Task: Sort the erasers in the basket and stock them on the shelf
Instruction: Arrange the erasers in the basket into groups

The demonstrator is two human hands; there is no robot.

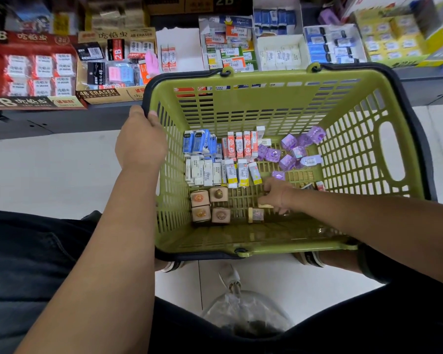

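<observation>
Left hand (138, 139): fingers curled over the dark rim at the far-left corner of the green basket (266, 108), clamped on it, steadying it. The basket is low in front of the shelf (62, 118), apparently propped against the person's feet.

Erasers are all in the basket, none being stocked yet, and lie in groups:
- blue-sleeved erasers (198, 141), far left
- white erasers (202, 172), just in front of those
- tan boxed erasers (210, 205), four in a block, nearest the person
- orange-striped erasers (241, 145) in a row at the middle
- yellow-banded erasers (241, 172), in front of the orange ones
- purple cubes (292, 149), a loose heap on the right

One more tan piece (256, 214) lies on its side, apart from the block.

Right hand (276, 195) is down on the basket floor with its fingers bent over something small and pale. Can't tell if they have closed on it. A couple of odd erasers (320, 185) sit unsorted beyond the wrist.

Risks:
- The basket looks tilted, so a slip of the left hand could slide the rows together and undo the sorting.
- The right forearm crosses low, so a careless lift could knock the tan block.
- The purple heap is unstacked and touches the orange row, so it could spill in.
</observation>
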